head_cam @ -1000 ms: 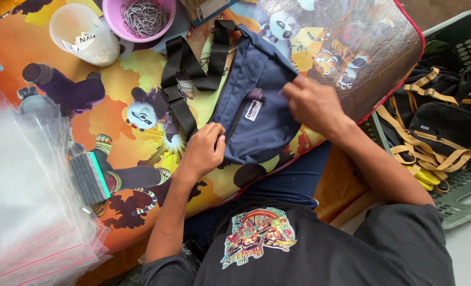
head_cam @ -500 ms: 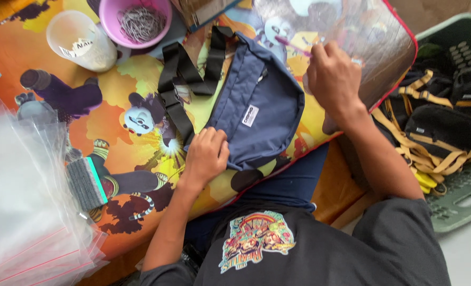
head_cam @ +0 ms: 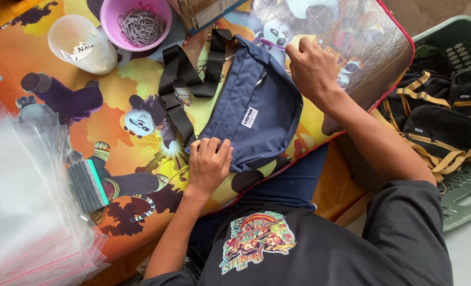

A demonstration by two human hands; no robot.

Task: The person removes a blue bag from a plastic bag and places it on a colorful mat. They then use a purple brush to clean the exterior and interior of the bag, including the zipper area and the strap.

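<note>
A navy waist bag point(head_cam: 251, 122) with a small white label lies flat on a low table with a cartoon print point(head_cam: 44, 116). Its black strap point(head_cam: 179, 90) trails off to the left. My left hand point(head_cam: 209, 161) presses down on the bag's near left corner, fingers curled at its edge. My right hand point(head_cam: 312, 66) is raised over the bag's far right corner, by the zip, and pinches a thin purple stick point(head_cam: 272, 43) that points left.
A pink bowl of metal chains point(head_cam: 140, 24), a translucent cup point(head_cam: 81, 45) and a cardboard box point(head_cam: 203, 10) stand at the far edge. Clear plastic bags point(head_cam: 23, 201) and a grey block point(head_cam: 87, 185) lie left. A green basket point(head_cam: 463, 196) of black bags sits right.
My right hand has left the middle of the bag and moved up to its far right corner, now holding the purple stick. The bag lies flatter. My left hand stays on the near corner.
</note>
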